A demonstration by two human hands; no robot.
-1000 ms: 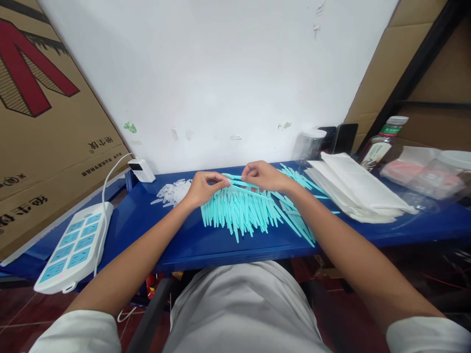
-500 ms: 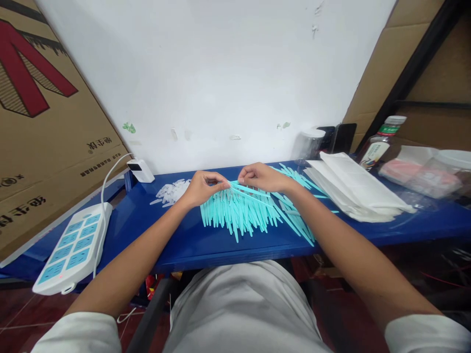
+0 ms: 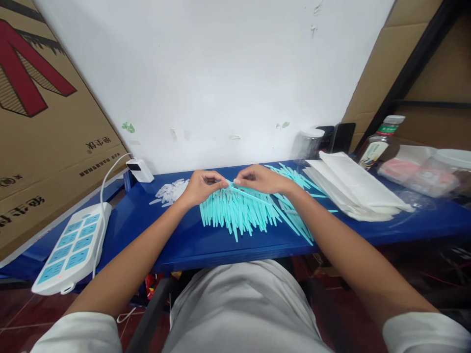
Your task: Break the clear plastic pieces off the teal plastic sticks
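My left hand [image 3: 206,186] is closed in a pinch, thumb against fingertips, on one end of a thin teal plastic stick [image 3: 253,194]. The stick slants down to the right, above a heap of similar teal sticks [image 3: 239,215]. Close beside it, my right hand [image 3: 260,178] is also pinched at that same end, thumb and fingers together on the stick. The fingers partly hide the tip, and any small part there is too small to make out. More teal sticks [image 3: 294,176] lie loosely behind and below my right wrist. Left of my left hand is a pile of small whitish translucent pieces [image 3: 171,191].
The blue table [image 3: 172,245] stands against a white wall. White paper-like sheets [image 3: 356,186], a clear jar [image 3: 309,144], a bottle [image 3: 379,142] and a pink package [image 3: 419,174] are on the right. A power strip [image 3: 75,247] and a small white device [image 3: 141,170] are on the left.
My right hand has shifted slightly left, bringing its fingertips nearer my left fingertips and the stick's end. My left hand has barely moved.
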